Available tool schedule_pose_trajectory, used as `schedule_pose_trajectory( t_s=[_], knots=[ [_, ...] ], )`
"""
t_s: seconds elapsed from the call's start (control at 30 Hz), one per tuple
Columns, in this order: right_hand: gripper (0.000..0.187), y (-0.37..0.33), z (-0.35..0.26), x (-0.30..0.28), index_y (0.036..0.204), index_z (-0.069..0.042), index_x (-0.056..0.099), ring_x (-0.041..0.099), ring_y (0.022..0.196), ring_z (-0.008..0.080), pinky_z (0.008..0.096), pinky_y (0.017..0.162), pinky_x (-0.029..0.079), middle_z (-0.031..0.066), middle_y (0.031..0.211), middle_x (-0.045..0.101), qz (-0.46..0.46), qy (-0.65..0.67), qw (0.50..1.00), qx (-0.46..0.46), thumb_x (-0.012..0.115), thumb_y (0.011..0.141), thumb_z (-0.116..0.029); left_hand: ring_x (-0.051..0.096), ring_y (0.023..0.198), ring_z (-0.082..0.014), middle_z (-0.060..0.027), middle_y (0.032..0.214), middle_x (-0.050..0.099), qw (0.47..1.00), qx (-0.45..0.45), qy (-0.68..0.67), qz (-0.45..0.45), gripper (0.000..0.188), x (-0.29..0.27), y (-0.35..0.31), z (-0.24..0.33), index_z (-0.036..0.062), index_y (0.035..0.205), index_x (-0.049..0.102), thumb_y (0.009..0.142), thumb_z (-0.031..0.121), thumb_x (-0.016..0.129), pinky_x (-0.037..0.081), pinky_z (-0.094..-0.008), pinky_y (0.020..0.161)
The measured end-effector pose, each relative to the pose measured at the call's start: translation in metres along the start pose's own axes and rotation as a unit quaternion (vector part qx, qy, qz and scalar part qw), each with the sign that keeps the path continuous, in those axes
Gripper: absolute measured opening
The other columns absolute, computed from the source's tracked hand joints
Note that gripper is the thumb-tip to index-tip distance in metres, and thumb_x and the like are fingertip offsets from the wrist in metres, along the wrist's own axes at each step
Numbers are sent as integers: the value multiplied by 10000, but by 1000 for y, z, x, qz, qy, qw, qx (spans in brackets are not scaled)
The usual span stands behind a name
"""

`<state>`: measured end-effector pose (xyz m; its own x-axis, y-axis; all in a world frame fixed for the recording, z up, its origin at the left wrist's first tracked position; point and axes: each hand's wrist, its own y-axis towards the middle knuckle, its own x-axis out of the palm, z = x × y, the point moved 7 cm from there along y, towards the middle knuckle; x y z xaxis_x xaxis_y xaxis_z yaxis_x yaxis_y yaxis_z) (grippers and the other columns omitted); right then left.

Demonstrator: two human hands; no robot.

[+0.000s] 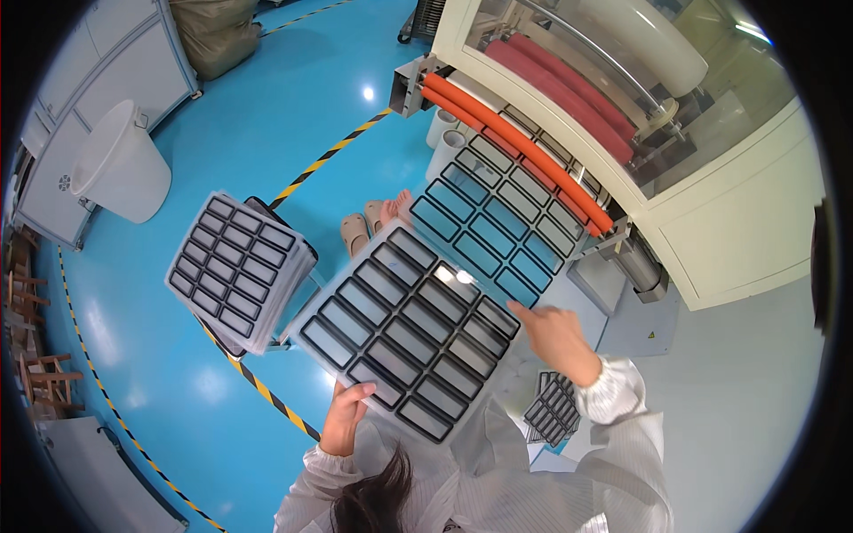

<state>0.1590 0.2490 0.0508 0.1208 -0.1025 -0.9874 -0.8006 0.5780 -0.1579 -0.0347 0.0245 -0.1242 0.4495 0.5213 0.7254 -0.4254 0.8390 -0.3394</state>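
My left hand [345, 417] grips the near edge of a clear plastic sheet [413, 324] printed with rows of black rectangular frames, thumb on top and fingers beneath. The sheet lies tilted in front of my body; it may be several layers thick. Beyond it, a similar clear framed sheet [484, 226] hangs from the machine's rollers, its near end meeting the held sheet. My right hand [560, 342] is closed at that meeting corner, index finger and thumb pinching the hanging sheet's edge. The exact contact is partly hidden by the fingers.
A stack of framed sheets [233, 262] rests on a stand at left. The machine [729, 204] with orange rollers [515, 147] fills the upper right. Smaller framed pieces [553, 409] lie beside my right arm. A white bin [129, 169] stands far left; striped tape marks the blue floor.
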Motion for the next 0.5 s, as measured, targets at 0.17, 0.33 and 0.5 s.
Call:
schedule_pose_trajectory(
  t_s=[0.17,0.33,0.5],
  knots=[
    [351,-66,28,-3,1105,-99,637,604,641,298,380,548,463,138,763,647,-99,13,994,34,555,771,-27,618,938,-316,-180,1075,597,1000,10,-6,-2,609,-11,6,0,-57,1201,464,634,111,609,523,-406,830],
    [310,-80,15,-26,1086,-66,648,614,639,278,335,622,495,123,774,659,-172,318,932,32,505,814,-24,615,945,-317,-184,1069,591,999,20,-10,-44,605,13,19,10,-69,1197,457,638,113,604,528,-405,817],
    [243,-70,11,-39,1051,9,617,609,685,300,356,645,492,144,847,651,-99,367,925,-22,525,829,-27,618,939,-316,-190,1088,580,998,32,9,-45,599,25,27,6,-72,1201,450,647,102,599,534,-402,808]
  ],
)
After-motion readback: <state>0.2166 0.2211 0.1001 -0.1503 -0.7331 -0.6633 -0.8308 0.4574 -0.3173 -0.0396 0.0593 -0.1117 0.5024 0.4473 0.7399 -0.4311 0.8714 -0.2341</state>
